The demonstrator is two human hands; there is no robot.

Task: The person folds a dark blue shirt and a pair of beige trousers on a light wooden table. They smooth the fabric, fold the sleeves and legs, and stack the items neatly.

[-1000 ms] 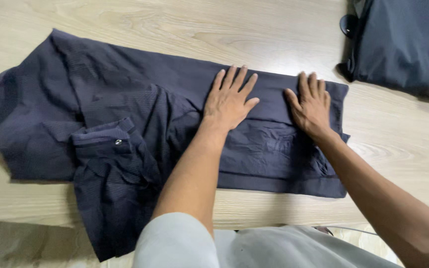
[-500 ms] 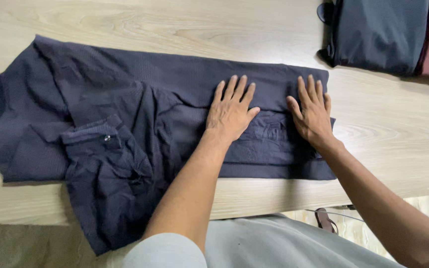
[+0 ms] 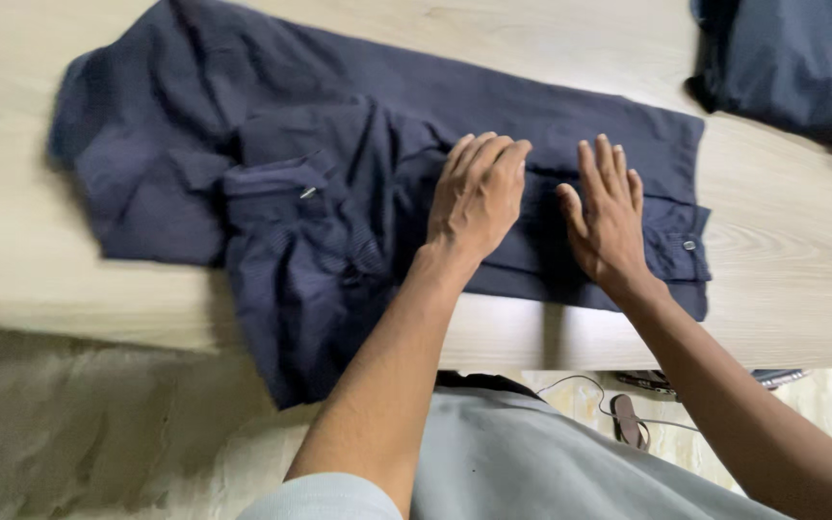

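Observation:
A dark navy shirt [image 3: 272, 144] lies spread across the light wooden table [image 3: 792, 279], with one crumpled part hanging over the near edge. My left hand [image 3: 479, 197] rests on the cloth near its middle, fingers together and slightly curled, pressing down. My right hand [image 3: 609, 217] lies flat on the cloth just to the right, fingers spread. A small button [image 3: 689, 245] shows near the shirt's right end, and another button [image 3: 308, 193] sits on the bunched collar part at the left.
A folded dark garment [image 3: 792, 58] lies at the table's far right corner. Below the table edge I see a pale floor [image 3: 79, 424], a cable and a sandal [image 3: 628, 419]. My light grey shirt fills the bottom of the view.
The view has shifted, so the shirt sits further right and higher. My left hand has drawn its fingers together and moved closer to my right hand. The right end's button flap now shows.

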